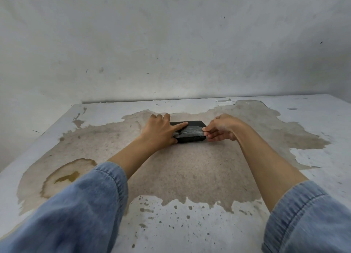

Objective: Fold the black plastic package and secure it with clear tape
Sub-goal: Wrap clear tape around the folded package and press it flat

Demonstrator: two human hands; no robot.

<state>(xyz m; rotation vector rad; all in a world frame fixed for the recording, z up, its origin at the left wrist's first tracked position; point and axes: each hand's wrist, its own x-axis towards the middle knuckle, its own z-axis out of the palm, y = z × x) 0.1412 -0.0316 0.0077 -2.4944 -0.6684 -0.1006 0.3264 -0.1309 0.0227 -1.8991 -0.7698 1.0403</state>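
The black plastic package (195, 124) lies folded into a flat block on the worn table (190, 167), far from me. A strip of clear tape (190, 132) runs across its top from left to right. My left hand (161, 129) lies over the package's left end, its straight index finger pressing down on the tape. My right hand (220, 128) is at the package's right end and pinches the tape's end between thumb and fingers. The package's left end is hidden under my left hand.
The table's white coating has peeled off over a wide brown patch around the package. A dark ring stain (66, 176) marks the near left. A stained white wall (171, 43) rises right behind the table's far edge. Blue denim sleeves cover both forearms.
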